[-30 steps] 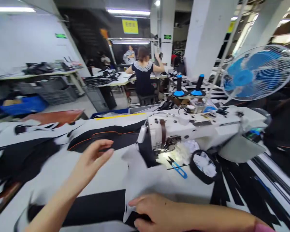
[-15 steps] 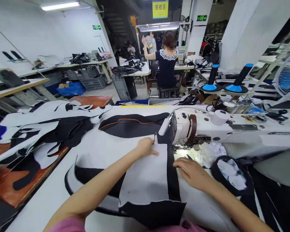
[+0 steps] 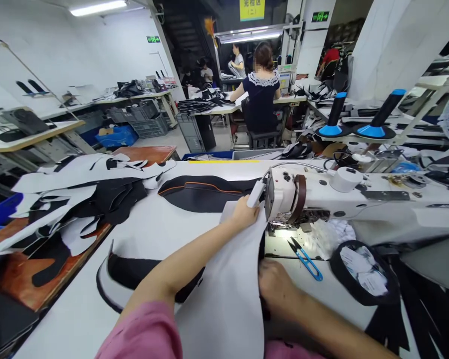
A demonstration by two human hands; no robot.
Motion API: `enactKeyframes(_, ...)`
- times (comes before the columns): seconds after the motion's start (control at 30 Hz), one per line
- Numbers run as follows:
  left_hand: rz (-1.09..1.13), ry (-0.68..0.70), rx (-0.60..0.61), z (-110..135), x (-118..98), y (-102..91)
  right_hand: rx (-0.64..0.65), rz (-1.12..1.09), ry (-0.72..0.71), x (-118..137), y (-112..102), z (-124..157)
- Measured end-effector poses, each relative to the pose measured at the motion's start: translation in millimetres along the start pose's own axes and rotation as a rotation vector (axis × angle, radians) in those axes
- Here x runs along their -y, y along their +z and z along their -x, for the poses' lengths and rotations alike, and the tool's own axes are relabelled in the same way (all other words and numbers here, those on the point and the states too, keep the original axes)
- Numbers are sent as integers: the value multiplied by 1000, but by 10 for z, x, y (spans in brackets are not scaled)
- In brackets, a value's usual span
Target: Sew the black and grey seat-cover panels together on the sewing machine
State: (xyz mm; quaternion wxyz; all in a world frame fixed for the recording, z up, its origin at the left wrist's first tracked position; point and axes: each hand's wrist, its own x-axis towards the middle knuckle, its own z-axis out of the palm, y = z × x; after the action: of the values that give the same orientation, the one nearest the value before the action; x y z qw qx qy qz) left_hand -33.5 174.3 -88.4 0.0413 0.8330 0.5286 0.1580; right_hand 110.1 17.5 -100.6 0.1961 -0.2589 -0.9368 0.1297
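My left hand (image 3: 246,213) is closed on the far end of a pale grey-backed fabric panel (image 3: 232,284), close to the sewing machine's head (image 3: 282,194); the white lamp in front hides some fingers. At the panel's right edge my right hand (image 3: 279,286), slightly blurred, is curled with its fingertips hidden behind the cloth. The panel's near end is raised toward me. Blue-handled thread snips (image 3: 306,259) lie by the needle plate (image 3: 280,244). Behind the panel rests a black piece with orange stitching (image 3: 198,194). A curved black-and-white piece (image 3: 130,271) lies left of my left forearm.
Cut black and white pieces (image 3: 112,194) are heaped at the left on a brown board (image 3: 45,264). A black tape roll (image 3: 362,271) stands right of the snips. Two black thread cones (image 3: 381,112) rise behind the machine. A person (image 3: 262,94) sits at a table further back.
The panel has been lifted and swung, its pale side now broad toward me. My left hand moved right and farther away; my right hand came nearer to me onto its edge. The snips are uncovered.
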Motion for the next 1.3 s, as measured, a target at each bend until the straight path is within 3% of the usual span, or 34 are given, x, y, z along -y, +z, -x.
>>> enactKeyframes(0.13,91,-34,-69,402,-23,169,32,-263,-112,216,-93,111)
enactKeyframes(0.27,201,-57,-132,676,9,203,212,-254,-120,-121,-139,105)
enactKeyframes(0.33,147,24,-131,680,22,190,228,-134,-44,-315,-89,59)
enactKeyframes(0.4,86,129,-57,633,30,164,203,-29,48,-403,-15,2)
enactKeyframes(0.5,57,244,118,567,32,107,154,115,121,-318,76,-58)
enactKeyframes(0.57,41,255,164,574,11,63,136,184,154,-178,96,-45)
enactKeyframes(0.77,-33,187,134,771,-247,-20,164,213,182,110,24,169)
enactKeyframes(0.9,-4,129,31,797,-374,54,182,28,180,6,-98,203)
enactKeyframes(1.03,97,215,-32,807,-280,213,147,-138,180,-182,-188,215)
enactKeyframes(1.13,115,265,-10,886,-204,268,108,-99,181,-213,-125,255)
enactKeyframes(1.3,98,190,31,921,-270,209,96,58,267,-63,95,281)
